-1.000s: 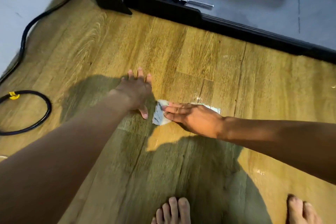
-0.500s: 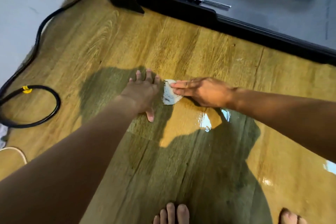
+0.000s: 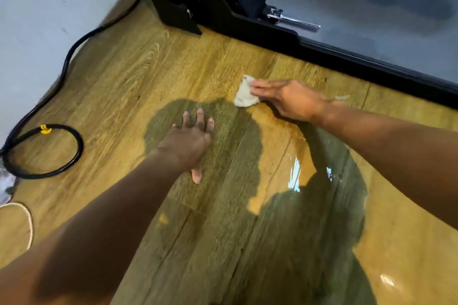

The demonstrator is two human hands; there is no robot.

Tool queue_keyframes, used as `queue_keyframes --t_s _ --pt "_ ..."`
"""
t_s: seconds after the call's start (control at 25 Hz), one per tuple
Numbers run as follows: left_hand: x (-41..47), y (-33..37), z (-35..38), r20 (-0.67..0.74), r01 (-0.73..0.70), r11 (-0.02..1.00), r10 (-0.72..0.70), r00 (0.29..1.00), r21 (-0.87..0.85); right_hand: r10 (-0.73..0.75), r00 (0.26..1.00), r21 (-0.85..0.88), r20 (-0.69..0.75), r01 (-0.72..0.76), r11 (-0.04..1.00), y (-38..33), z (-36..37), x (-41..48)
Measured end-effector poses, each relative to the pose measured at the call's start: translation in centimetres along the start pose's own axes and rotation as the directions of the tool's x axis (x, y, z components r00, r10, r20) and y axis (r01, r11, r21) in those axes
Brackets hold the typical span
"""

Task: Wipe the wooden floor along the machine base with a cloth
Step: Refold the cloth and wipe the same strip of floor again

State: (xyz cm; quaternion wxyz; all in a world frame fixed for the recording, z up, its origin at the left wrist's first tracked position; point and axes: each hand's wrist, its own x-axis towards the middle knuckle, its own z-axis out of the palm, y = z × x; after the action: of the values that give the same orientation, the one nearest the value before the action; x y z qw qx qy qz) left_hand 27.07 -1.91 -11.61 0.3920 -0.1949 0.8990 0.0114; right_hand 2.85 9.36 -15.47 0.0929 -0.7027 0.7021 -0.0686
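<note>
A small white cloth (image 3: 244, 93) lies flat on the wooden floor (image 3: 138, 77), a short way in front of the black machine base (image 3: 347, 57). My right hand (image 3: 290, 99) presses down on the cloth with straight fingers; most of the cloth is hidden under the palm. My left hand (image 3: 190, 138) rests flat on the floor to the left and nearer to me, fingers spread, apart from the cloth. The floor near my right arm shines wet.
A black cable (image 3: 44, 151) loops on the floor at the left, with a yellow tie, and runs along the grey wall (image 3: 49, 7). A metal pin (image 3: 292, 20) sticks out above the base. A grey mat (image 3: 384, 32) lies behind the base.
My right hand has slid the cloth away from me, up toward the machine base and to the right. The left hand stays planted on the floor; my feet have left the view.
</note>
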Motion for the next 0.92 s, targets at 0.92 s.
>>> queue_keyframes --t_s 0.92 --pt "-0.5 -1.0 1.0 -0.074 0.035 0.999 -0.035 0.997 0.008 0.302 0.947 0.219 -0.106 -0.275 0.936 -4.5 1.0 2.6"
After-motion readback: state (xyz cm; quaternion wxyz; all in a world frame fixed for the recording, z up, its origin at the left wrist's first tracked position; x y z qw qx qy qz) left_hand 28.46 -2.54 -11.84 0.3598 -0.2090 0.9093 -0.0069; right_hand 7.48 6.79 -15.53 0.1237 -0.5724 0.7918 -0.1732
